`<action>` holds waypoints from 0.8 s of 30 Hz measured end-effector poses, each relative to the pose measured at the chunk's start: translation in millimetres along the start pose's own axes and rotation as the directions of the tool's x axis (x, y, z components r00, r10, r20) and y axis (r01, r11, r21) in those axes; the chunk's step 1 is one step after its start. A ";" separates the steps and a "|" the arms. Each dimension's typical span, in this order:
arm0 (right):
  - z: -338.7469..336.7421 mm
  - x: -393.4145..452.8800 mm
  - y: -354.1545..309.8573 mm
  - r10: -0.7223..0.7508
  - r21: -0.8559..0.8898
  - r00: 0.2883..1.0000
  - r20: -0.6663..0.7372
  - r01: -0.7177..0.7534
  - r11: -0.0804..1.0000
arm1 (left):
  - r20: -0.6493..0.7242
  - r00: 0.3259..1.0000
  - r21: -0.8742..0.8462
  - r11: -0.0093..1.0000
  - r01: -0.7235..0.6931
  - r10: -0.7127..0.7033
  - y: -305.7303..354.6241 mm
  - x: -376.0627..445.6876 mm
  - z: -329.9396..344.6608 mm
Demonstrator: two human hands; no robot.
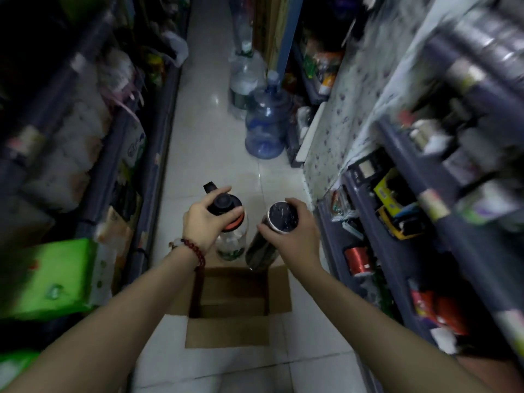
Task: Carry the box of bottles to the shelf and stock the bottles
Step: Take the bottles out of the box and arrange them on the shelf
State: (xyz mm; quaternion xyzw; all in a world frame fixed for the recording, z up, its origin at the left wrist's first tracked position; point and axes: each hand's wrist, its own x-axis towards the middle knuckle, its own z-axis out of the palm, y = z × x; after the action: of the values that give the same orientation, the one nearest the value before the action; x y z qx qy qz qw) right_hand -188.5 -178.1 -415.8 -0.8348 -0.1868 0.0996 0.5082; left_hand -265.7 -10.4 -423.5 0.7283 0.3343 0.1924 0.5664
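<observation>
An open cardboard box [279, 290] stands on the tiled aisle floor below my arms, its flaps spread and its inside dark. My left hand [198, 222] grips a clear bottle [232, 242] by its black lid with an orange ring. My right hand [295, 239] holds a dark cylindrical bottle [262, 251] near its round silver-rimmed top. Both bottles hang just above the far side of the box. The shelf [391, 228] with small goods runs along the right.
Shelving lines both sides of the narrow aisle. Green packages [51, 276] stick out low on the left. Large blue water jugs [265, 123] stand on the floor ahead, beside the right shelving. White tiles [209, 143] stretch between the box and the jugs.
</observation>
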 end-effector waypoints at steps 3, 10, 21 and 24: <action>-51.4 9.9 -68.7 -0.023 0.036 0.999 -0.027 0.024 0.999 | 0.023 0.999 -0.021 0.999 -0.049 0.050 101.3 -1.7 -3.1; -176.6 36.5 -214.5 -0.052 0.157 0.994 -0.095 0.067 0.985 | 0.075 0.971 -0.078 0.972 -0.220 0.225 314.9 -13.0 2.9; -337.2 70.0 -339.1 -0.222 0.133 0.918 -0.329 0.278 0.951 | 0.140 0.877 -0.128 0.887 -0.443 0.459 519.3 -30.3 29.5; -364.8 74.6 -357.6 -0.231 0.107 0.890 -0.394 0.294 0.950 | 0.165 0.858 -0.184 0.870 -0.457 0.486 552.3 -31.5 40.5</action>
State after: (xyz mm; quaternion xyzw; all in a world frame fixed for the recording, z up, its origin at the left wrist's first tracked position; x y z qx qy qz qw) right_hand -66.0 -295.3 71.8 -0.7607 -0.1884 -0.1172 0.6100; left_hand -112.6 -135.3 94.7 0.7628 0.0708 0.2714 0.5827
